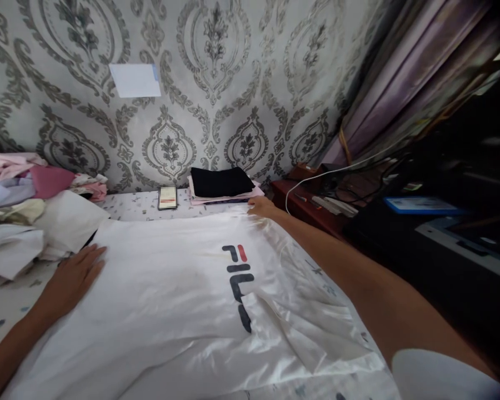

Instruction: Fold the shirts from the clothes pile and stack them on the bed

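Note:
A white T-shirt (162,278) with a dark and red FILA print is spread across the patterned bed sheet, its print running towards me. The lower right part lies in loose creases, with a fold over the end of the lettering. My left hand (81,272) rests flat at the shirt's left edge, fingers stretched out. At the far right corner, my right hand (261,207) has its fingers curled on the shirt's edge; the fingertips are partly hidden. Just beyond that hand lies a folded stack with a black garment (221,182) on top and pink cloth beneath.
A heap of crumpled clothes (52,183) fills the left side. A phone (167,198) with a lit screen lies near the patterned wall. At the right stand a reddish-brown table (289,194) with a white cable (316,175) and dark clutter; a purple curtain (391,72) hangs above.

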{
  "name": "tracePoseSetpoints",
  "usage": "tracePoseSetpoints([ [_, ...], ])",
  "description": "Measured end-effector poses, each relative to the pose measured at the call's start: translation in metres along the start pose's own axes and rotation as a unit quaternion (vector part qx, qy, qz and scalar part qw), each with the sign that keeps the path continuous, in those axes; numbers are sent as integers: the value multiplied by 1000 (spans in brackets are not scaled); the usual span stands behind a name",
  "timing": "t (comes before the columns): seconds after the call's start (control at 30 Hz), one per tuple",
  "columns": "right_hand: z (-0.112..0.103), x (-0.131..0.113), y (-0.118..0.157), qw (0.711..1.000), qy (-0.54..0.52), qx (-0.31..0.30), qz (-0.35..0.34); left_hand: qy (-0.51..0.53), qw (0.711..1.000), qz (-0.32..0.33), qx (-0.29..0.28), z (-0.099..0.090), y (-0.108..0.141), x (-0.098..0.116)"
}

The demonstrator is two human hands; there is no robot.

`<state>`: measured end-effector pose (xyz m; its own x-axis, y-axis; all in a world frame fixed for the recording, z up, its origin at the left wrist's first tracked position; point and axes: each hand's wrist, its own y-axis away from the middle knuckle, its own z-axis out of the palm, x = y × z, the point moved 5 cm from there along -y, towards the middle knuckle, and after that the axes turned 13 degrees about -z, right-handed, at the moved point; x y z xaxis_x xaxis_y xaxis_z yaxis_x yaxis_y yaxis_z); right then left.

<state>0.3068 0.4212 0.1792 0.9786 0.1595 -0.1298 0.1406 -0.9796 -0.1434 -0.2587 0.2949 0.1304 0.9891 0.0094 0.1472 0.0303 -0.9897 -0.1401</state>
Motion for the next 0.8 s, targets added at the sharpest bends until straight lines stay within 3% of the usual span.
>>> tracePoseSetpoints([
  [0.13,-12,-14,1,996,30,82,12,-1,1000,5,5,0,1,0],
  [0.27,-1,-51,21,991,26,128,-26,-26,1000,4,8,-5,4,6],
  [0.33,10,-78,35,986,11,117,-120,-34,999,11,9,-7,6,9],
  [0.43,17,-106,53,955,4,86,-285,-34,999,21,10,-11,8,13],
  [0.5,6,-99,54,956,15,105,-275,-33,999,20,9,-12,9,14],
  [0.6,-22,-63,58,978,9,180,-107,-34,999,18,4,-13,9,13],
  [0.63,-26,-54,64,979,-3,184,-91,-34,999,17,2,-13,9,13],
  [0.77,-8,-43,115,979,-56,57,-189,-33,999,23,1,-11,8,11],
  [0.8,-2,-37,131,981,-62,38,-181,-32,999,25,4,-11,7,10],
])
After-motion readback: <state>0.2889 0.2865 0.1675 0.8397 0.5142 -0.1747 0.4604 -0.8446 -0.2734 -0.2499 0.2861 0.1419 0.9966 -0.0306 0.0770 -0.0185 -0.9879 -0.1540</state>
